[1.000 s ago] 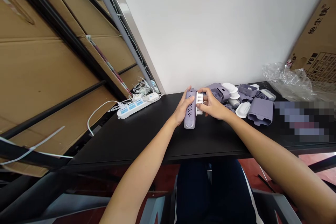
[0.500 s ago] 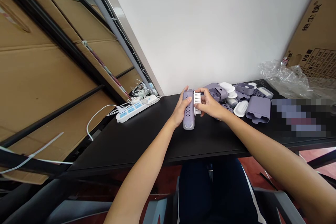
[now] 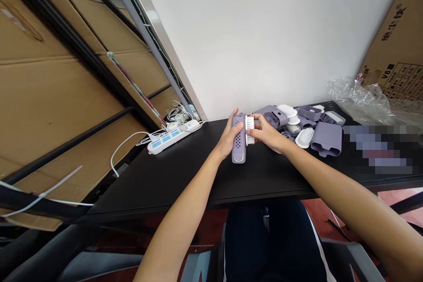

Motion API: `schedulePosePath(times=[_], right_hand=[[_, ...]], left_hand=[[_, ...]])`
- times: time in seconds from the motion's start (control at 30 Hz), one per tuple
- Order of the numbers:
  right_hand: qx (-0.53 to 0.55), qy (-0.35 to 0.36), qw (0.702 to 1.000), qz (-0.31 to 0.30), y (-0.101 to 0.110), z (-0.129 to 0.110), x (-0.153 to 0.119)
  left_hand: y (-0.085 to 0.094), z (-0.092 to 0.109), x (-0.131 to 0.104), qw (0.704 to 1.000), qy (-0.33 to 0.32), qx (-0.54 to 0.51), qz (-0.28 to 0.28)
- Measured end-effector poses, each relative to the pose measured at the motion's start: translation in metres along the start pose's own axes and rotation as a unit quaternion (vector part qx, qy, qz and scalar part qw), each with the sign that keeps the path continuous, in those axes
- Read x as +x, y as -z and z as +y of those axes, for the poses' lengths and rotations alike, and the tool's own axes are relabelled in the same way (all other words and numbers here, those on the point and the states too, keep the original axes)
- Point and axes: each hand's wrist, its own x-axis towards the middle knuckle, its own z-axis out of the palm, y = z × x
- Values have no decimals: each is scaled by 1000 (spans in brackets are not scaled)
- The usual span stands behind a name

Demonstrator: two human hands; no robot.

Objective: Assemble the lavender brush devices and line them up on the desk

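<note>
Above the black table, my left hand [image 3: 228,139] is closed around a purple-grey plastic housing [image 3: 238,141] with a pattern of small holes and a pale lower end. Its thumb lies across the housing's face. My right hand [image 3: 266,133] pinches a white-bristled brush head [image 3: 250,130] against the right side of the housing, bristles facing right. Whether the brush head is fastened to the housing or only pressed on it, I cannot tell. Fingers hide part of the bristles.
To the right lie several purple and white parts, among them a purple sleeve [image 3: 327,139] and a white oval brush [image 3: 304,138]. A white power strip [image 3: 175,136] with cables is at the left. Clear plastic wrap [image 3: 363,101] and a cardboard box [image 3: 396,53] stand at the right.
The whole view has shifted slightly. My hands keep the same hold on the housing and brush head, with the right fingers slightly shifted along the bristles.
</note>
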Motion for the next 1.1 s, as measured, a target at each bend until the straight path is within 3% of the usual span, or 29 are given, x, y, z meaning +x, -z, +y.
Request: schedulePosePath(times=[0.17,0.43,0.73,1.1], right_hand=[[31,-14,999,-6,0,2,2],[26,-1,1000,9,2,1,2],[115,1,993,2,6,-10,1],[46,-12,999,-11,8,1,4]], left_hand=[[2,-1,1,998,-35,43,0],[2,-2,1,998,-36,42,1],[5,3,-1,998,3,-61,13],[3,-3,1,999,-26,-33,-2]])
